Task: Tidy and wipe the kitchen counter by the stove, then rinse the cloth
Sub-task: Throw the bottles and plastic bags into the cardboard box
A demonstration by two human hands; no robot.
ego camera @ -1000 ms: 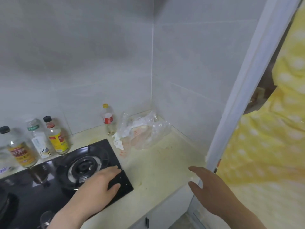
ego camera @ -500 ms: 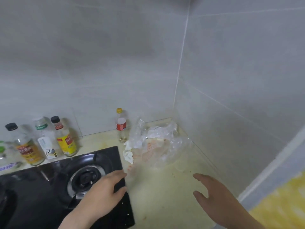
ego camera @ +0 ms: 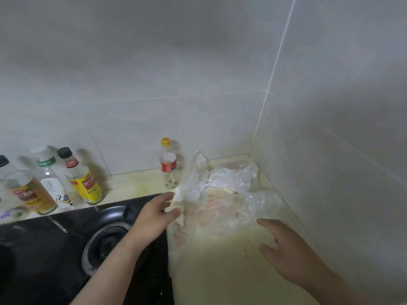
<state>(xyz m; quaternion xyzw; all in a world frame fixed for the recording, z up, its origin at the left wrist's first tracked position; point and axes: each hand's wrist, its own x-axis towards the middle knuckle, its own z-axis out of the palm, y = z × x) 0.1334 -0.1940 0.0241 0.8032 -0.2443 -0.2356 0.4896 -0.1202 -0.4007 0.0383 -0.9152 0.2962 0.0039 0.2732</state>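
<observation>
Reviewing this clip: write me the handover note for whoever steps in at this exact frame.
Left hand: at the white edge of the crumpled plastic bag, grip unclear.
Right hand: open, over the counter beside the bag.
Bag lies in the corner; yellow-capped bottle stands at the wall left of it.
Done: nothing visible.
Left: clear the bag, wipe the stained counter, rinse the cloth; no cloth in view.

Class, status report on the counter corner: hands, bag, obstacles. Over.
Left hand at white edge of plastic bag, grip unclear. Right hand open, short of bag. Red-label bottle standing close behind bag.
</observation>
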